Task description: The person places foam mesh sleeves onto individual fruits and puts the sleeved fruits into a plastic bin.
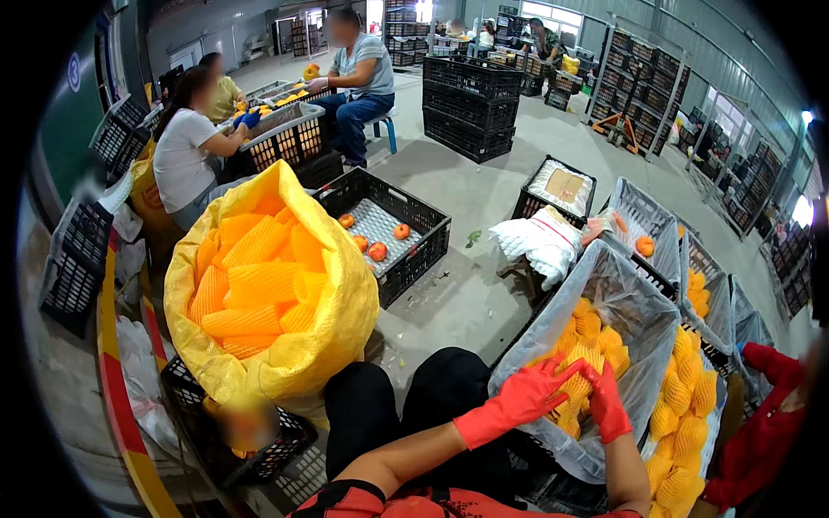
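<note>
My left hand [521,398], in a red rubber glove, reaches over a crate lined with clear plastic film [602,285]. My right hand [606,403], gloved the same way, is at the crate's near right, its fingertips close to those of my left. Both hands are around a piece wrapped in yellow foam netting [583,362]; whether they grip it is not plain. Other netted pieces [609,338] lie in the crate beneath and beyond. Left of my knees a yellow woven sack [350,304] is full of orange foam net sleeves [262,281].
A black plastic crate [414,259] ahead holds several red-orange fruits [377,251]. White foam nets [541,246] lie on a stool. More netted pieces [680,421] fill a crate at right, beside a person in red [758,434]. Other people sit at crates further off.
</note>
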